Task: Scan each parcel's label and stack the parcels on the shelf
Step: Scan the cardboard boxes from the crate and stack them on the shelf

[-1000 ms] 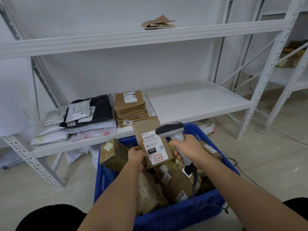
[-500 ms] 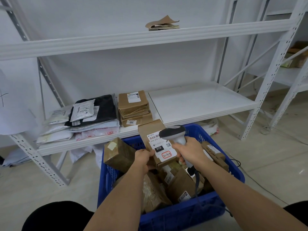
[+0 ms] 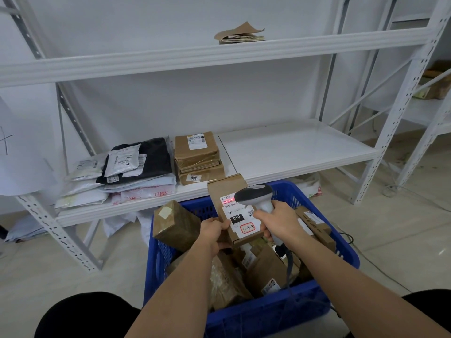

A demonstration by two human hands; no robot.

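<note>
My left hand (image 3: pixel 214 234) grips the lower left edge of a brown cardboard parcel (image 3: pixel 225 190) held upright over the blue crate (image 3: pixel 268 311). Its white label (image 3: pixel 240 220) faces me, marked 010 and 3-3-4. My right hand (image 3: pixel 280 223) holds a grey and white barcode scanner (image 3: pixel 256 195) by the handle, its head just right of the label top. A red scan line glows across the label's barcode. Several brown parcels fill the crate.
The white lower shelf (image 3: pixel 292 147) carries a stack of brown boxes (image 3: pixel 197 157) and a pile of black and white mailer bags (image 3: pixel 127 172) at its left. The upper shelf (image 3: pixel 170 59) bears folded brown paper (image 3: pixel 240 35). The scanner cable trails right across the floor.
The scanner has closed in on the parcel's label, and a red scan line now shows on the barcode. The view has shifted slightly, with the parcel still held over the crate.
</note>
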